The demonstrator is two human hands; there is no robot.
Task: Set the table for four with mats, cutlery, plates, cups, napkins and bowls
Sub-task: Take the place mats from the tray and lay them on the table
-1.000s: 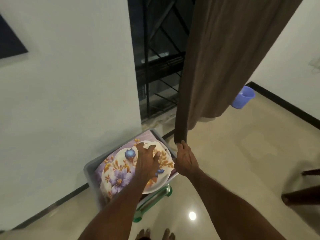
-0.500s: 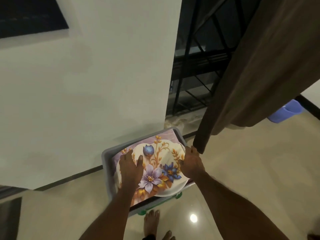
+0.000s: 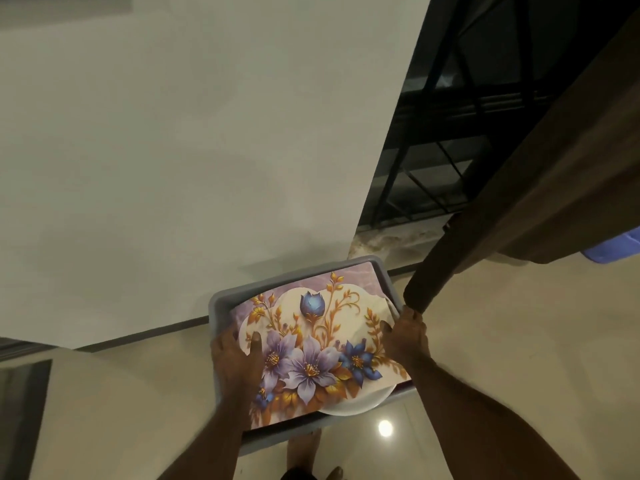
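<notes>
Looking down, head view: one frame only, wide-angle, aimed at a bin held in front of the body.
Bin: grey plastic tub [image 3: 221, 299], carried above a glossy beige floor [image 3: 519, 334], close to a white wall [image 3: 194, 140].
Mat: floral placemat [image 3: 311, 344] lies on top of the tub's contents, purple and blue flowers with gold leaves on a cream centre; it covers nearly the whole opening.
Plate: white plate [image 3: 360, 403], only a curved edge visible, sticking out under the mat's near right corner.
Left hand: left hand [image 3: 235, 355] on the tub's left side, thumb laid on the mat, fingers curled over the rim; clamped on the tub.
Right hand: right hand [image 3: 407, 336] on the tub's right side, thumb on the mat edge, fingers wrapped round the rim; clamped on the tub.
Other tableware: cutlery, cups, napkins, bowls cannot be made out; anything below the mat is hidden.
Curtain: brown curtain [image 3: 519, 188] hangs at right, its lower end just above the right hand.
Grille: black metal grille [image 3: 450, 109] behind the curtain.
Bucket: blue bucket [image 3: 620, 251], partly hidden by the curtain, far right.
Feet: bare toes [image 3: 301, 452] visible below the tub.
</notes>
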